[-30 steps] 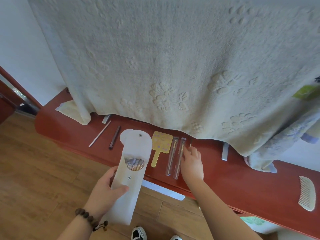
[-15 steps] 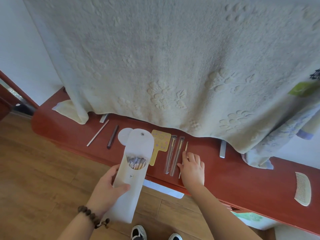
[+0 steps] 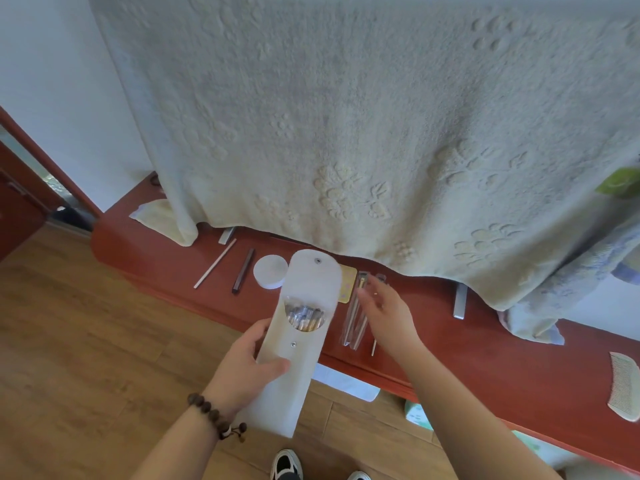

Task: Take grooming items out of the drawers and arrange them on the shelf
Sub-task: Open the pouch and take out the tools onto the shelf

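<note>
Left hand (image 3: 242,367) grips white pouch (image 3: 294,344), flap open, brushes (image 3: 304,318) exposed for picking. Right hand (image 3: 388,315), fingers loose, empty, hovers over sleeved brushes (image 3: 353,323) on red shelf (image 3: 485,358).

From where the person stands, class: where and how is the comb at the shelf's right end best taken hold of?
Pinch the comb across its solid curved spine, on the side away from the person, coming down from above. It lies flat on the shelf with its teeth towards the person, so the spine offers the firmest hold.
</note>
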Action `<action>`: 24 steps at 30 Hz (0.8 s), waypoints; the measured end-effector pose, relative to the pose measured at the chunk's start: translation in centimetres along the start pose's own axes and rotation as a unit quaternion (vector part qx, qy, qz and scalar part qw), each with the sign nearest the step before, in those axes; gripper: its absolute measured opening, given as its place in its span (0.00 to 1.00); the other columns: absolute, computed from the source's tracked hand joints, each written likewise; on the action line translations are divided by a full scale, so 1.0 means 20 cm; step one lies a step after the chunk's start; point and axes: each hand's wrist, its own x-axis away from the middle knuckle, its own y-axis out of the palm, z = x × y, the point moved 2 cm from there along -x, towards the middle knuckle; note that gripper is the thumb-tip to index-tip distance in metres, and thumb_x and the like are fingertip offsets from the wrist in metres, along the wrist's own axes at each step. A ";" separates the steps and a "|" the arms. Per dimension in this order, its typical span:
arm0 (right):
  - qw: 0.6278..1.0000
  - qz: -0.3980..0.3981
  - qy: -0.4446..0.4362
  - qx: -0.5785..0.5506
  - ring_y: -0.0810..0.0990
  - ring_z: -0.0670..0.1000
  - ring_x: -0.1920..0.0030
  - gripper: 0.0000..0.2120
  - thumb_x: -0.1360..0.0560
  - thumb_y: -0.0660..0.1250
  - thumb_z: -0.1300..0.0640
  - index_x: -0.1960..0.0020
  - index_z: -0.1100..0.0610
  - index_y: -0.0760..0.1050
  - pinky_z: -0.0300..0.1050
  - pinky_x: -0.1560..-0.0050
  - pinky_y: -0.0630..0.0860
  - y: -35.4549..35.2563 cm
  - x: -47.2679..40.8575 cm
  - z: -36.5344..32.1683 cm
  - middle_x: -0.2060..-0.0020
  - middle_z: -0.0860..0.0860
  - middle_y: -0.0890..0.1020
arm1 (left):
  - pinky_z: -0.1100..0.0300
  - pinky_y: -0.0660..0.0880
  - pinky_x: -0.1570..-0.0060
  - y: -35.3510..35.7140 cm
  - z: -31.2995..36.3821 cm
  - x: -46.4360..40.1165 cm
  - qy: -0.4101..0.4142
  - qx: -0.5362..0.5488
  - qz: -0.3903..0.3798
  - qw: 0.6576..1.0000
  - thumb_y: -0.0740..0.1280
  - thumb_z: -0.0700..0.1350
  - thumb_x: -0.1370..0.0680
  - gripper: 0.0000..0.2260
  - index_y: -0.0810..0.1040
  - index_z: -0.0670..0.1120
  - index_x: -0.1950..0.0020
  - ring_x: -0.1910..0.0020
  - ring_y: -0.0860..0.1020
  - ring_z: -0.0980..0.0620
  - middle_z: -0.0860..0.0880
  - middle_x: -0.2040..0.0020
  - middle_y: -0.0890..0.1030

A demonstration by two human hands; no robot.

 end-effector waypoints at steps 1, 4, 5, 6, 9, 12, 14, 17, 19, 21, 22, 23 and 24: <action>0.991 -0.042 0.025 -0.127 0.77 0.51 0.39 0.23 0.22 0.60 0.42 0.31 0.52 0.70 0.52 0.35 0.72 -0.01 0.00 -0.07 0.38 0.50 0.78 | 0.48 0.82 0.54 0.01 0.02 0.00 0.008 0.000 -0.017 1.000 0.71 0.35 0.29 0.21 0.76 0.56 0.42 0.53 0.83 0.50 0.52 0.50 0.84; 0.923 -0.113 0.052 -0.365 0.81 0.53 0.49 0.18 0.21 0.61 0.47 0.38 0.56 0.77 0.48 0.48 0.78 -0.09 0.01 -0.25 0.47 0.55 0.82 | 0.46 0.81 0.52 0.06 0.09 -0.01 0.025 -0.003 -0.071 0.997 0.72 0.38 0.31 0.21 0.77 0.58 0.43 0.50 0.83 0.48 0.50 0.47 0.83; 0.923 -0.099 0.042 -0.369 0.81 0.53 0.51 0.15 0.22 0.63 0.50 0.40 0.58 0.78 0.45 0.53 0.79 -0.13 0.01 -0.29 0.50 0.55 0.82 | 0.45 0.80 0.51 0.08 0.12 -0.01 0.027 -0.008 -0.083 0.996 0.72 0.39 0.31 0.21 0.77 0.59 0.43 0.49 0.83 0.48 0.50 0.47 0.83; 0.933 -0.073 0.025 -0.351 0.80 0.53 0.53 0.12 0.23 0.65 0.53 0.43 0.58 0.79 0.45 0.55 0.79 -0.17 0.02 -0.32 0.53 0.55 0.83 | 0.45 0.80 0.51 0.10 0.14 -0.02 0.029 -0.011 -0.089 0.996 0.72 0.39 0.31 0.20 0.77 0.58 0.43 0.49 0.83 0.48 0.50 0.47 0.83; 0.965 -0.005 -0.050 -0.256 0.82 0.56 0.53 0.05 0.26 0.70 0.57 0.52 0.57 0.83 0.52 0.50 0.80 -0.29 0.06 -0.37 0.57 0.54 0.85 | 0.42 0.79 0.48 0.14 0.20 -0.05 0.032 0.003 -0.084 0.996 0.72 0.37 0.29 0.17 0.78 0.52 0.43 0.50 0.83 0.47 0.49 0.48 0.84; 0.969 0.005 -0.125 -0.212 0.83 0.50 0.57 0.05 0.27 0.71 0.61 0.57 0.53 0.84 0.47 0.51 0.77 -0.34 0.17 -0.41 0.61 0.52 0.86 | 0.42 0.79 0.49 0.20 0.30 -0.06 0.032 0.054 -0.101 0.993 0.70 0.35 0.26 0.15 0.78 0.46 0.41 0.50 0.83 0.44 0.46 0.48 0.84; 0.970 0.011 -0.159 -0.181 0.83 0.47 0.57 0.08 0.26 0.70 0.62 0.58 0.50 0.84 0.42 0.52 0.77 -0.35 0.23 -0.42 0.61 0.49 0.86 | 0.40 0.78 0.47 0.24 0.37 -0.06 0.031 0.092 -0.115 0.989 0.69 0.33 0.26 0.15 0.79 0.45 0.42 0.48 0.82 0.41 0.43 0.47 0.84; 0.972 0.022 -0.194 -0.131 0.83 0.47 0.53 0.08 0.25 0.69 0.61 0.56 0.51 0.84 0.42 0.50 0.77 -0.37 0.29 -0.39 0.58 0.45 0.86 | 0.40 0.77 0.45 0.28 0.46 -0.05 0.034 0.136 -0.132 0.981 0.67 0.31 0.26 0.15 0.78 0.43 0.41 0.47 0.81 0.35 0.37 0.47 0.83; 0.968 0.049 -0.222 -0.109 0.82 0.45 0.54 0.09 0.26 0.69 0.62 0.56 0.49 0.83 0.38 0.51 0.75 -0.39 0.30 -0.37 0.57 0.44 0.84 | 0.42 0.79 0.47 0.31 0.51 -0.04 0.037 0.145 -0.140 0.979 0.67 0.31 0.26 0.15 0.78 0.42 0.41 0.48 0.81 0.36 0.36 0.48 0.83; 0.958 0.069 -0.256 -0.104 0.81 0.46 0.53 0.09 0.26 0.69 0.62 0.55 0.48 0.83 0.38 0.51 0.75 -0.41 0.31 -0.36 0.56 0.45 0.84 | 0.46 0.80 0.51 0.33 0.55 -0.03 0.038 0.156 -0.151 0.975 0.67 0.31 0.26 0.14 0.79 0.41 0.42 0.50 0.82 0.38 0.36 0.48 0.83; 0.955 0.071 -0.270 -0.105 0.82 0.47 0.52 0.09 0.27 0.69 0.61 0.54 0.49 0.84 0.40 0.51 0.77 -0.43 0.32 -0.35 0.54 0.45 0.83 | 0.48 0.80 0.52 0.34 0.56 -0.02 0.039 0.161 -0.158 0.974 0.67 0.31 0.26 0.14 0.79 0.40 0.42 0.52 0.82 0.39 0.36 0.48 0.83; 0.951 0.071 -0.281 -0.104 0.82 0.49 0.52 0.08 0.27 0.69 0.61 0.54 0.50 0.84 0.42 0.51 0.78 -0.44 0.33 -0.35 0.54 0.46 0.83 | 0.49 0.80 0.53 0.34 0.57 -0.02 0.040 0.163 -0.162 0.972 0.68 0.32 0.26 0.13 0.79 0.40 0.43 0.52 0.82 0.40 0.36 0.49 0.83; 0.950 0.070 -0.288 -0.102 0.82 0.49 0.51 0.07 0.27 0.69 0.61 0.53 0.51 0.84 0.44 0.51 0.78 -0.45 0.33 -0.34 0.53 0.48 0.83 | 0.49 0.80 0.53 0.35 0.58 -0.02 0.040 0.165 -0.165 0.972 0.68 0.32 0.27 0.13 0.80 0.40 0.44 0.53 0.82 0.41 0.37 0.49 0.83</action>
